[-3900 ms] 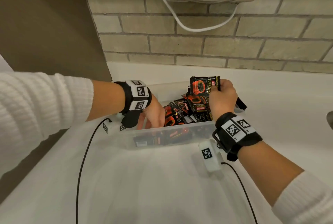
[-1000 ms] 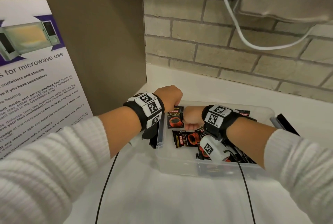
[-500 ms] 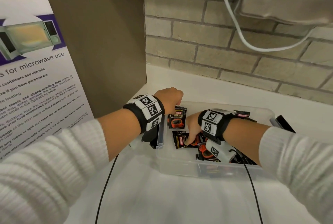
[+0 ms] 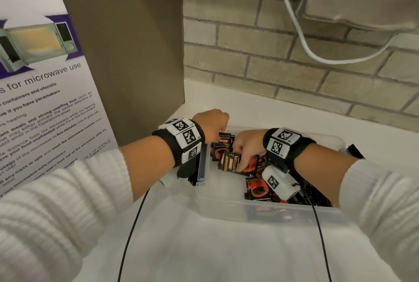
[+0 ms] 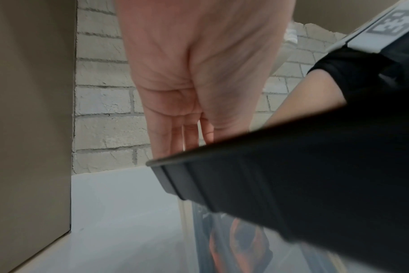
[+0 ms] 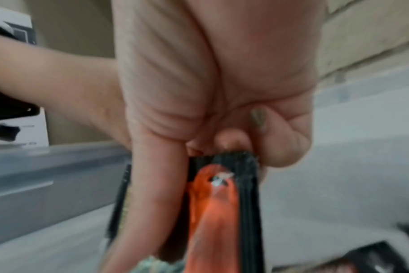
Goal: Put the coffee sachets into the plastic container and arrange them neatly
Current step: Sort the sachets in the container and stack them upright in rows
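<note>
While both hands worked inside the container (image 4: pixel 223 210), the step in hand was judged to be arranging, not loading: most sachets already lay in the clear tub, which sat on the white surface (image 4: pixel 204 254) close to the body.

Nearest, loose sachets (image 4: pixel 257 188) lay flat and crossed over one another at the tub's right side, partly under the right wrist camera. Not neat yet.

Right hand (image 4: pixel 247 148) reached down into the tub's left half. Its fingers (image 6: pixel 156 194) and thumb pinched a black-and-orange sachet (image 4: pixel 234 163) by its top edge; wrist view was blurred but showed the crimped edge caught between them. The sachet was tilted, half raised from the heap.

Left hand (image 4: pixel 213 124) was at the tub's far left corner, fingers curled down behind a sachet standing on edge (image 4: pixel 223 145). The left wrist view showed the fingers (image 5: pixel 173 136) pointing down close together; whether they gripped the standing sachet or only propped it could not be told. A dark lid-like piece (image 5: pixel 292 184) blocked that view.

One dark item (image 4: pixel 354 150) lay outside, past the tub's right end; could not tell if it was a sachet.

Next move, as judged: stand the pinched sachet upright against the propped one, faces aligned, left hand steadying the row. Risk: the row toppling when the support is lifted.

Beyond: a microwave notice (image 4: pixel 45 91) at left, brick wall (image 4: pixel 249 55) behind.
</note>
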